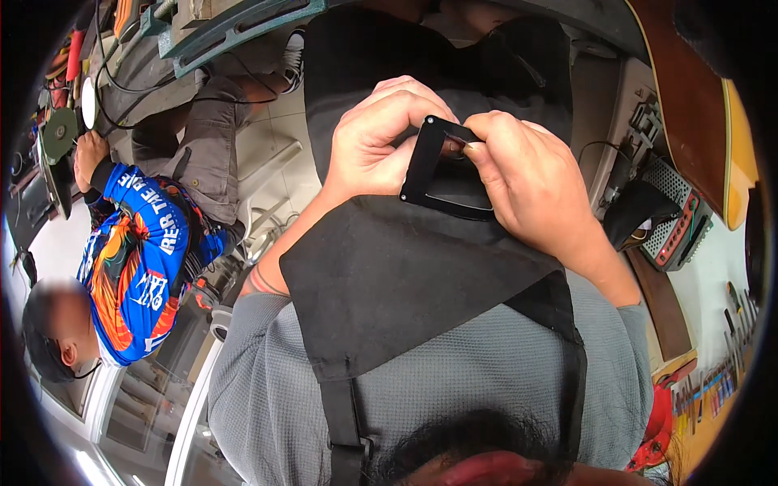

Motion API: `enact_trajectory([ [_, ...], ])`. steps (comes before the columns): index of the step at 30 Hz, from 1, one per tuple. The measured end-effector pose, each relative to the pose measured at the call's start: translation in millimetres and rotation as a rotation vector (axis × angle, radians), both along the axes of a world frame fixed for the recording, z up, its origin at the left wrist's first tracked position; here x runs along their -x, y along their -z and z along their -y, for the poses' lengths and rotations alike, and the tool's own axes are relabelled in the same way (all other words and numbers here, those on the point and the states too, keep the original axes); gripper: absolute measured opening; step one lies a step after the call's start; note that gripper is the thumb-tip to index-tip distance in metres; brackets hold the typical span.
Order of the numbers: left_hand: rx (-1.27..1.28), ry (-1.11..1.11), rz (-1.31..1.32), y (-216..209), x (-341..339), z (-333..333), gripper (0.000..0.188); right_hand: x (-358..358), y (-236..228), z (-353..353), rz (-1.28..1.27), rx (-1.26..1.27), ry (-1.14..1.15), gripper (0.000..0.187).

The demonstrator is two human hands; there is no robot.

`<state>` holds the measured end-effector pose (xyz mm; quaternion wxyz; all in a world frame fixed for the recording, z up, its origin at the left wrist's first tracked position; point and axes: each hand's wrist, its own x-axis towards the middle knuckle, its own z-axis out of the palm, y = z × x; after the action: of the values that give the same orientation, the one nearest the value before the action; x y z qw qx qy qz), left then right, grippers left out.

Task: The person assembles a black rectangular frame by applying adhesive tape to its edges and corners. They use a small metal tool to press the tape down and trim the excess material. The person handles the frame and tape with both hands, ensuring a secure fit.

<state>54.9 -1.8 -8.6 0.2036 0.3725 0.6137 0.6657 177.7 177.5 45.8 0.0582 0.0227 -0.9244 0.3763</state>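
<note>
A black, roughly square frame (421, 162) with an open middle and small round silvery spots at its corners is held up in front of my black apron (405, 283). Its left side rests in my left hand (374, 144), whose fingers curl behind it. My right hand (535, 178) is closed over the upper right part, thumb and forefinger pinching at the top edge. Whether a small separate piece sits between those fingertips, I cannot tell. The frame's right side is hidden by the right hand.
To the left, a person in a bright blue and orange shirt (150, 251) is beside a round green disc (61, 132). A teal metal frame (243, 36) stands at the upper left. On the right are a perforated box with a red panel (679, 227) and a tool rack (713, 389).
</note>
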Motion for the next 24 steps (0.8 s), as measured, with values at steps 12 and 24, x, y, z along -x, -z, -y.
enact_trajectory([
  [12, 0.002, -0.019, -0.123, -0.8, 2.7, -2.9, 0.02, 0.1, -8.0, -1.9, 0.022, -0.031, -0.044, 0.032],
  [24, 0.025, 0.008, -0.193, -2.3, 8.3, -3.4, 0.029, 0.1, -4.8, -1.9, 0.007, -0.043, -0.068, 0.043],
])
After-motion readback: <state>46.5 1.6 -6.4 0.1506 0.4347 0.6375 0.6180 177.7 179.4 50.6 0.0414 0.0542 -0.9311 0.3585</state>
